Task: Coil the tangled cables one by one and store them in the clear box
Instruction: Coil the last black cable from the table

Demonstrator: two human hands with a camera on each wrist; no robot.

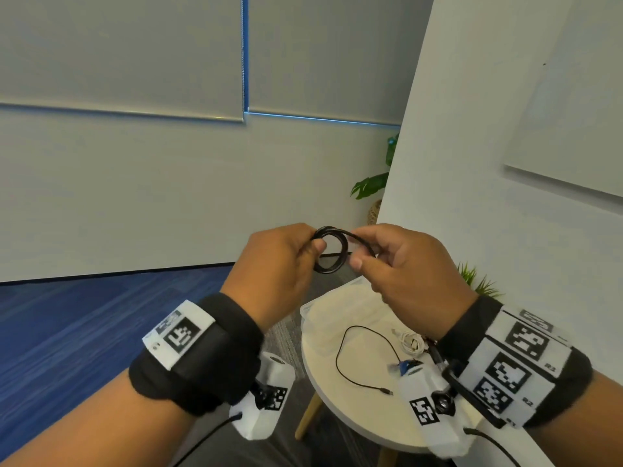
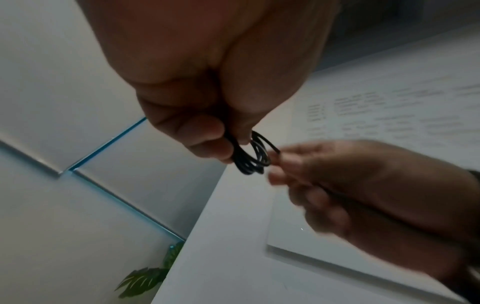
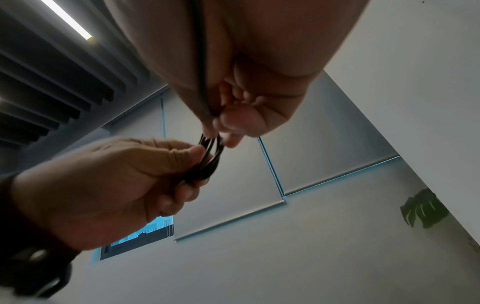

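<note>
The black coil (image 1: 331, 250) hung above the table (image 1: 340, 392), pinched by the left hand (image 1: 281, 266) while the right hand (image 1: 401, 264) gripped its tail. Coiling looked nearly finished; next, probably tuck the end and lower it into the box (image 1: 323, 315).

Office room: roller blinds (image 1: 121, 52), blue carpet (image 1: 84, 325), wall whiteboard (image 1: 573, 106), slatted ceiling (image 3: 52, 82), potted plant (image 1: 371, 187).

A black coil (image 1: 330, 250) is held between the left hand (image 1: 277, 264) and right hand (image 1: 409, 264) above the tabletop (image 1: 340, 396), where a clear box (image 1: 337, 315), a loose black cable (image 1: 350, 362) and a white cable (image 1: 412, 343) are laid.
</note>
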